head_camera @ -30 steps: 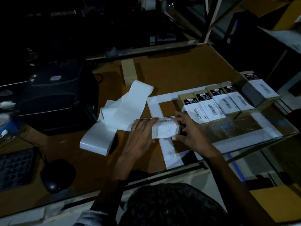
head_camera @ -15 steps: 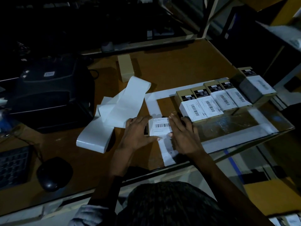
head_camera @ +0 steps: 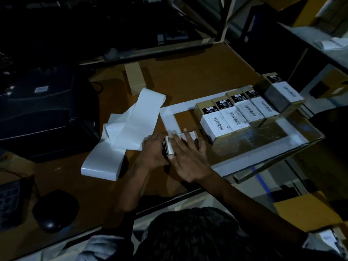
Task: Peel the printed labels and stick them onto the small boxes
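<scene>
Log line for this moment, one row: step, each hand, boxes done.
step: pressing label onto box | left hand: grips box | right hand: flat on label | labelled boxes: row on table, one stacked

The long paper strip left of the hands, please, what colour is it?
Plain white paper strip, clearest in the head view.

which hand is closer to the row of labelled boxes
Right. The right hand lies over the small box, fingertips just short of the row of labelled boxes; the left hand grips that box's far side.

Barcodes on white labels (head_camera: 218,122) of boxed row, print too small and blurred to read
</scene>
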Available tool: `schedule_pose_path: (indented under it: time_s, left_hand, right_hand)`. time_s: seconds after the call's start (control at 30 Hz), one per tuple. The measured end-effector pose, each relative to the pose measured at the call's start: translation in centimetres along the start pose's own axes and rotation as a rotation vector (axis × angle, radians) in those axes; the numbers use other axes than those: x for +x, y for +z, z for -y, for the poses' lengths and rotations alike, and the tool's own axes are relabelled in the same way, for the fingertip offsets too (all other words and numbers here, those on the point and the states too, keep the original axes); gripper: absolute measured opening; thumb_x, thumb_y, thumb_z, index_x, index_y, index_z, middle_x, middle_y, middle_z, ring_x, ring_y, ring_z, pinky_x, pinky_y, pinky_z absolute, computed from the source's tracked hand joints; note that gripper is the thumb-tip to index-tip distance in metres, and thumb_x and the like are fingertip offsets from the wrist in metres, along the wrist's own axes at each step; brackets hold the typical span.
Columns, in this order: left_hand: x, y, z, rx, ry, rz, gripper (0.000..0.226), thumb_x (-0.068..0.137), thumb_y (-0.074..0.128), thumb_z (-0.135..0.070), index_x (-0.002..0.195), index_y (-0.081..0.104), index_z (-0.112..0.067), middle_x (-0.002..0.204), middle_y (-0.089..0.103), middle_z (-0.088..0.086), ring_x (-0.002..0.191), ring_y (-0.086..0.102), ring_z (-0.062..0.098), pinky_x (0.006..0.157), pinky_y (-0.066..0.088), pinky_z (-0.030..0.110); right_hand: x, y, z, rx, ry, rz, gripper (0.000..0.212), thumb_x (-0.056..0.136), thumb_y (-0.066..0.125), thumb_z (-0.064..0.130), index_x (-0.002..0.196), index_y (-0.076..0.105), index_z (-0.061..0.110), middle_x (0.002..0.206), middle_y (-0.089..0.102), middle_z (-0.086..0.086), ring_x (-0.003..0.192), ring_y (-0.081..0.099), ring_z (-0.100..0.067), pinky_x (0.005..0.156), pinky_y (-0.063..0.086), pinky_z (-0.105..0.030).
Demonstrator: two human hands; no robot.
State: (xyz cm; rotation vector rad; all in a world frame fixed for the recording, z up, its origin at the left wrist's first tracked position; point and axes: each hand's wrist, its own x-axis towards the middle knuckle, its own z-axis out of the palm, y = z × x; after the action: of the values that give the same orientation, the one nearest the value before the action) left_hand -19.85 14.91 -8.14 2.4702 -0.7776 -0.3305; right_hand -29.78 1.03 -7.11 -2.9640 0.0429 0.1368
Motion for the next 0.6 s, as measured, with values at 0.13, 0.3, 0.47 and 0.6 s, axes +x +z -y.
schedule_pose_path:
  time_s: [0.13, 0.3, 0.47, 0.6]
  left_hand:
    - [-0.2, -0.3, -0.2, -0.02, -0.012, -0.009, 0.086, 0.058, 0.092, -0.046, 0.129, 0.054, -0.017, 0.126, 0.06, 0.005, 0.116, 0.052, 0.024, 0.102, 0.04, 0.04]
    - [-0.3, -0.4, -0.2, -0.024, -0.011, -0.007, 0.083, 0.059, 0.092, -0.041, 0.127, 0.053, -0.016, 0.123, 0.059, 0.005, 0.114, 0.052, 0.024, 0.1, 0.041, 0.04]
    - [-0.4, -0.8, -0.4, -0.013, 0.002, 0.033, 0.083, 0.06, 0.092, -0.037, 0.129, 0.05, -0.019, 0.126, 0.057, 0.003, 0.118, 0.049, 0.022, 0.104, 0.038, 0.04]
    - [-0.5, -1.1, -0.6, 0.016, 0.032, 0.068, 0.085, 0.056, 0.094, -0.035, 0.129, 0.051, -0.023, 0.125, 0.058, -0.001, 0.117, 0.051, 0.02, 0.103, 0.041, 0.043]
  right_hand:
    - [0.0, -0.2, -3.2, 0.001, 0.209, -0.044, 0.078, 0.094, -0.003, 0.06, 0.162, 0.003, 0.021, 0.17, -0.006, 0.006, 0.153, -0.018, -0.026, 0.115, -0.005, -0.065]
    - [0.3, -0.1, -1.8, 0.068, 0.175, -0.058, 0.085, 0.092, -0.002, 0.064, 0.162, 0.005, 0.015, 0.17, -0.003, -0.001, 0.154, -0.013, -0.024, 0.114, 0.003, -0.07]
    - [-0.5, -1.1, -4.4, 0.267, 0.118, 0.024, 0.093, 0.086, 0.043, 0.073, 0.161, 0.01, 0.027, 0.167, 0.008, 0.007, 0.15, 0.004, -0.024, 0.116, 0.02, -0.059]
    - [-0.6, -1.3, -6.3, 0.283, 0.037, 0.045, 0.097, 0.079, 0.077, 0.029, 0.158, 0.022, 0.025, 0.157, 0.027, 0.0, 0.14, 0.027, -0.03, 0.109, 0.038, -0.053]
